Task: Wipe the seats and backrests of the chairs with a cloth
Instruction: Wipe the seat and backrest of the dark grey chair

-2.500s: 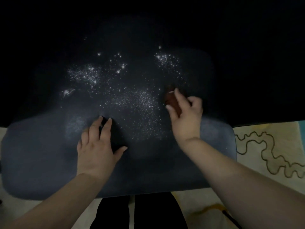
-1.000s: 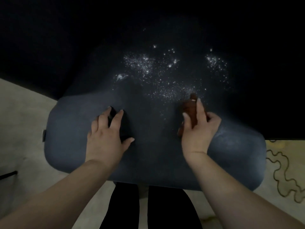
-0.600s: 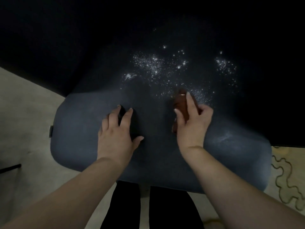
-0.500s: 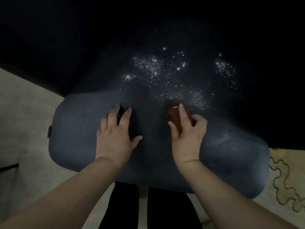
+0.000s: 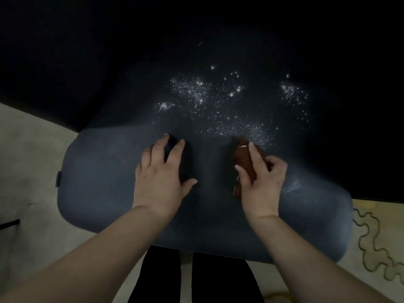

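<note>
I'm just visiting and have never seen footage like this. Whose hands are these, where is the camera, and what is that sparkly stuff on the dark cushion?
No machine here: a person wears one camera on the head, looking down at their own hands. The left hand rests flat on a dark blue chair seat. The right hand holds a reddish-brown cloth against it. The white specks look like dust or powder not yet wiped. Pale floor shows around the seat.
</note>
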Demonstrator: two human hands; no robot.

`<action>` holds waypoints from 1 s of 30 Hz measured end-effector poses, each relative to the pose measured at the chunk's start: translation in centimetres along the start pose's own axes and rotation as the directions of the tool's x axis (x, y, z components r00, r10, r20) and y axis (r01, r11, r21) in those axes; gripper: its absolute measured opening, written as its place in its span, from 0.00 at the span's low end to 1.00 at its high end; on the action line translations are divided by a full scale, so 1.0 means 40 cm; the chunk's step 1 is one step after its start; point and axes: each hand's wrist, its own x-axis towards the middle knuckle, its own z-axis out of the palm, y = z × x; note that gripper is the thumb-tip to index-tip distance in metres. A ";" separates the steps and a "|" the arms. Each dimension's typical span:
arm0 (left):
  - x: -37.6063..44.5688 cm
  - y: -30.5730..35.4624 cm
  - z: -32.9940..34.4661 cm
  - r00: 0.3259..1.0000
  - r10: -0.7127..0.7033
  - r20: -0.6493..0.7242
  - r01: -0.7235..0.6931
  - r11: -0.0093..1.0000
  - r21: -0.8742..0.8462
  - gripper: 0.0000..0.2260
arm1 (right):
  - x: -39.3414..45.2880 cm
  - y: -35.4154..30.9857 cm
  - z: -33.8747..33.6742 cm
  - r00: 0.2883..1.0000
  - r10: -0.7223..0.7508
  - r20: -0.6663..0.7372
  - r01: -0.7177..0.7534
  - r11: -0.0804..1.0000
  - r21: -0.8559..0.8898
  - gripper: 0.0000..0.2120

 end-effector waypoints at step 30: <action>0.016 -0.007 0.005 1.000 0.015 0.026 -0.016 0.999 0.032 0.39 | 0.200 -0.067 0.016 0.988 0.098 -0.118 -0.095 0.995 0.033 0.27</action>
